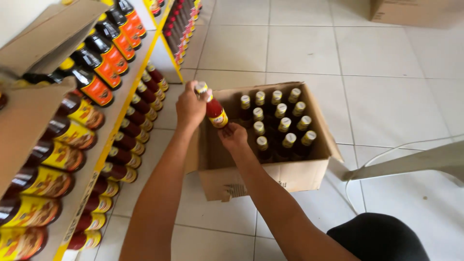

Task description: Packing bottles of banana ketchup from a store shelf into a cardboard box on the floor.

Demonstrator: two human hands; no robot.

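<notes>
1. Left of the cardboard box [270, 176]: yellow shelves [123, 92] packed with rows of dark sauce bottles [104, 53] above and red-filled bottles [126, 145] on the lower tier.
2. Left hand [191, 107], over the box's left edge: fingers closed around the neck and cap of a red sauce bottle [216, 112], held tilted.
3. Right hand [233, 136], just below that bottle: fingers loosely curled, fingertips touching its base.
4. Inside the box, right part: upright bottles with yellow caps [282, 123] in rows; left part vacant.
5. Right of the box: pale chair leg [411, 162] slanting across the tiled floor [386, 96], a thin white cable beside it.
6. Beyond the box, far right: a second carton [415, 12].
</notes>
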